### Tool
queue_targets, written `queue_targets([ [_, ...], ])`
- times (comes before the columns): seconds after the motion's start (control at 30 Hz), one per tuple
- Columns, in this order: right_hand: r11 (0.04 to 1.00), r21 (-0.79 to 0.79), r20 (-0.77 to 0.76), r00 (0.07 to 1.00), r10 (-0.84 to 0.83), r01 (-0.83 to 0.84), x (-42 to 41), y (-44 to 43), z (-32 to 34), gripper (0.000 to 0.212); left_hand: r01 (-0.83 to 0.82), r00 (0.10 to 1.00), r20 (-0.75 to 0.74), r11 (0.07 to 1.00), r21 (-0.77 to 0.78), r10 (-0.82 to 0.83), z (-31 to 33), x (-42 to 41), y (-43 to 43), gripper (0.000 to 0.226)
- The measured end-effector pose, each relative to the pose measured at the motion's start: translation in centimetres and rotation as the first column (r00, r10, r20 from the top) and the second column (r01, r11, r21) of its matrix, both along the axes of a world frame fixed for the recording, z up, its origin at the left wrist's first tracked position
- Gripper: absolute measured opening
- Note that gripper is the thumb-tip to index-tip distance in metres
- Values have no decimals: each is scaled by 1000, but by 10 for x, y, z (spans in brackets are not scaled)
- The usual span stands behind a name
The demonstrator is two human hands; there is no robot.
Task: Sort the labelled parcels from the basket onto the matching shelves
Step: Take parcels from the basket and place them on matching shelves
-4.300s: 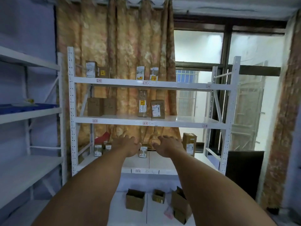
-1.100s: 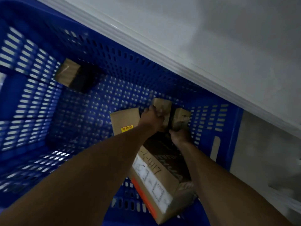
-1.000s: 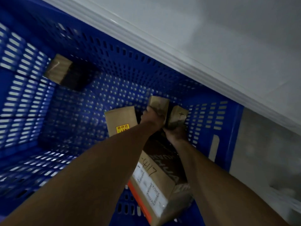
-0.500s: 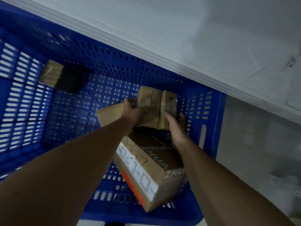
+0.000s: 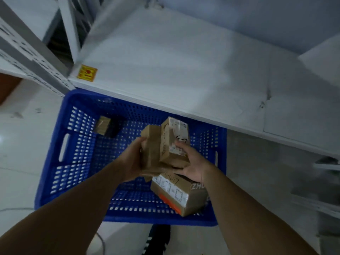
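while held above the basket (image 5: 55, 162), parcels (image 5: 165, 144) sit between curled fingers (image 5: 139, 145).

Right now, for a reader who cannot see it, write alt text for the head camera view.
The left hand grips a plain brown parcel and the right hand a labelled parcel, side by side above a blue basket. A larger box and a small parcel lie in it, in front of a white shelf.
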State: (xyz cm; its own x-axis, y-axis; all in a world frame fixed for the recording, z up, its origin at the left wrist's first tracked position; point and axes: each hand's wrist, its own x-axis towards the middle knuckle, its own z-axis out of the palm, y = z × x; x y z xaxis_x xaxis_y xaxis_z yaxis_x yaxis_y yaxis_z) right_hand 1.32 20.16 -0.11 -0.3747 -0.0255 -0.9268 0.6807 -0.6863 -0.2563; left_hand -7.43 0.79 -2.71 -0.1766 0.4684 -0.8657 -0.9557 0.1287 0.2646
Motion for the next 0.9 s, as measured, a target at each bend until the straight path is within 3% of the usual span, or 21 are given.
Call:
queue_targets([
  [0.07,996,-37,-14,997,-75,75,4,-8,46,56,-62,996,62,997,50,59,45,-4,-19,50],
  [0.17,989,-45,-52,988,-144,141,14,-23,124,66,-25,1000,12,990,138,24,119,-3,-38,48],
  [0.27,987,25,-140,978,-154,159,30,-40,215,68,109,993,-61,966,233,-97,204,-3,-44,49],
  [0.37,974,130,-252,956,-150,188,53,-53,316,87,262,962,-144,926,273,-230,304,-3,-37,56],
  [0.47,931,234,-333,922,-196,282,80,-63,412,88,395,898,-314,878,270,-307,404,5,-20,58],
  [0.67,751,503,-426,879,-215,428,174,-78,598,40,519,794,-496,817,251,-352,591,55,7,45],
  [0.77,632,640,-415,889,-193,436,242,-81,674,50,502,801,-520,806,314,-296,654,98,25,52],
  [0.9,351,743,-485,820,-305,570,353,-108,767,47,529,810,-511,737,421,-289,735,191,43,55],
])
